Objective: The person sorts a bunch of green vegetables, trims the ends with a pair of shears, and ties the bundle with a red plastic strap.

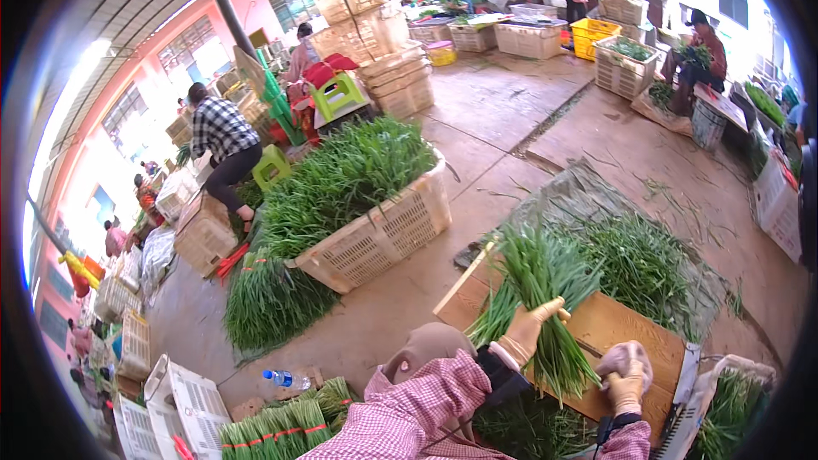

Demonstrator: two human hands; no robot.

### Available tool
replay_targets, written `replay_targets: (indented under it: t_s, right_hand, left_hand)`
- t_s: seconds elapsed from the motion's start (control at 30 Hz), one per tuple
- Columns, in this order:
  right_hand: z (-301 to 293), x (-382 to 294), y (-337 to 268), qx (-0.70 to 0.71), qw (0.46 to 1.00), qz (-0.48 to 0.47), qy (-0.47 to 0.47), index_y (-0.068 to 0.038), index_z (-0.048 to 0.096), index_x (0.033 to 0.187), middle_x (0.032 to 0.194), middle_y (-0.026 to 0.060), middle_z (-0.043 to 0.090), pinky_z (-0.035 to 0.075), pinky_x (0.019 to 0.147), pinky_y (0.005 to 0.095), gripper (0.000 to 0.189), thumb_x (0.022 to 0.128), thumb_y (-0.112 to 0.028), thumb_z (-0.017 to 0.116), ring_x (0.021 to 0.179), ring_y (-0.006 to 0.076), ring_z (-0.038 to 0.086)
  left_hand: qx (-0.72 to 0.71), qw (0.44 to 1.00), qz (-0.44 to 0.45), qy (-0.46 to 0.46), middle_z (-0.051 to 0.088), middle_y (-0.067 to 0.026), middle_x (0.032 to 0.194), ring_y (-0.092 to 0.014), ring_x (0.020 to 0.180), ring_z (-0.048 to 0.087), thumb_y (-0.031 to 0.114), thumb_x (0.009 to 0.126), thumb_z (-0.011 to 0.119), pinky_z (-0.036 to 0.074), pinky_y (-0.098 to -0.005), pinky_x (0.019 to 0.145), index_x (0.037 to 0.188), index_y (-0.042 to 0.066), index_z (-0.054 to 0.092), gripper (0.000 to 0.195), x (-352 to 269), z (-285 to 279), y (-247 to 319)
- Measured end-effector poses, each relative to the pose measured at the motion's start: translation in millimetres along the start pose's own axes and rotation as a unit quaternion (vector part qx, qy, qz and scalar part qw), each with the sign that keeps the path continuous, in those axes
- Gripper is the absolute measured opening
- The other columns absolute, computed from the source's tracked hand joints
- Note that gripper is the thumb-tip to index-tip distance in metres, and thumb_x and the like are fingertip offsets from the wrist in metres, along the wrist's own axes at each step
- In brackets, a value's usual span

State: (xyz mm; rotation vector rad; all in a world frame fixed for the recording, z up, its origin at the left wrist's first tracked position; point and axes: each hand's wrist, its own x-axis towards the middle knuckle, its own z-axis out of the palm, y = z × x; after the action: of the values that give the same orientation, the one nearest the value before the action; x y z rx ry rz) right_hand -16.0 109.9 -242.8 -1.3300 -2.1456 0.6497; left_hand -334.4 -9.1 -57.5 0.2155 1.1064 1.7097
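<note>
My left hand [525, 330], in a pale glove, grips a bunch of long green leafy stalks [543, 287] around its middle, over a wooden board [629, 335]. The leafy tops point away from me, and the stalk ends hang towards my right hand. My right hand [626, 386], also gloved, holds a crumpled greyish-pink cloth [625, 361] beside those stalk ends. More loose stalks lie on the board under the bunch. Beyond the board, a pile of loose greens [639, 262] rests on a dark sheet [575, 188].
A plastic crate [377, 249] heaped with greens stands ahead, banded bundles [271, 300] beside it. Lower left are more banded bundles [287, 428], a water bottle [286, 379] and white crates [192, 396]. Another crate [709, 390] stands at my right. Several people sit or stand farther off among stacked crates.
</note>
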Motion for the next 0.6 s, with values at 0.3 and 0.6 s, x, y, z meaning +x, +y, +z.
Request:
replay_targets:
  t_s: [0.3, 0.6]
  right_hand:
    - [-90.8, -32.9, -124.4, -0.075, 0.891, -0.154, -0.420, -0.009, 0.069, 0.127, 0.121, 0.0165, 0.069, 0.055, 0.092, 0.0405, 0.043, 0.085, -0.010, 0.072, 0.107, 0.0304, 0.069]
    - [-188.0, -24.1, -122.4, -0.247, 0.913, 0.075, -0.316, -0.014, 0.053, 0.149, 0.129, 0.0146, 0.067, 0.054, 0.089, 0.0420, 0.063, 0.090, -0.020, 0.073, 0.107, 0.0314, 0.068]
  left_hand:
    - [0.009, 0.999, -0.020, -0.027, 0.074, -0.0088, 0.084, -0.016, 0.072, 0.069, 0.022, 0.093, 0.078, 0.056, -0.0311, 0.066, 0.098, 0.001, 0.072, 0.021, 10.4, -16.3, -14.1]
    - [0.056, 0.990, -0.092, -0.089, 0.073, -0.0078, 0.085, -0.016, 0.072, 0.066, 0.027, 0.091, 0.080, 0.053, -0.0317, 0.063, 0.104, 0.002, 0.069, 0.030, 7.4, 3.0, -55.8]
